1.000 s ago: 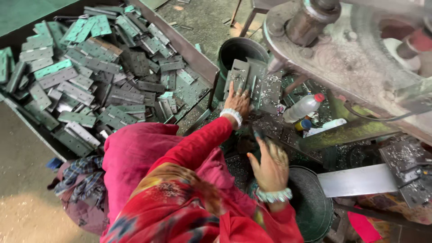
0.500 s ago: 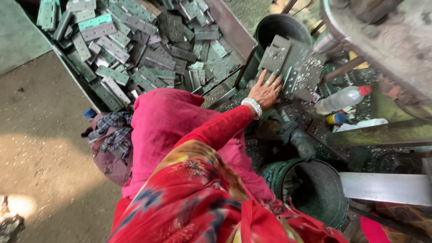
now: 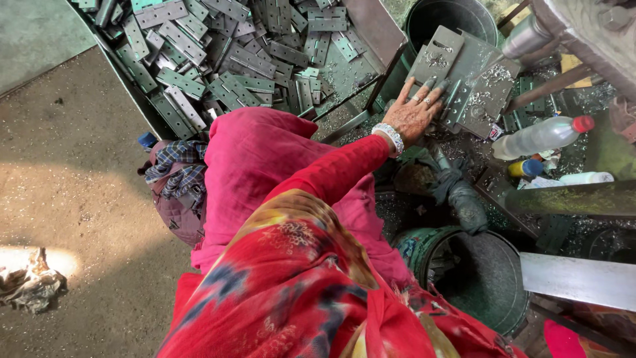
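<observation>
Reaching out from a red patterned sleeve (image 3: pixel 344 172), the left hand (image 3: pixel 414 113) lies fingers spread and flat on a stack of grey metal plates (image 3: pixel 464 73), its grip loose, pressing on the plates rather than closed round them. Near the body stands a green bucket (image 3: pixel 477 278), with a clear plastic bottle (image 3: pixel 540 136) just right of the plates. Beyond, a tray (image 3: pixel 371 33) holds heaped metal hinges (image 3: pixel 218 59). Right hand is out of sight
</observation>
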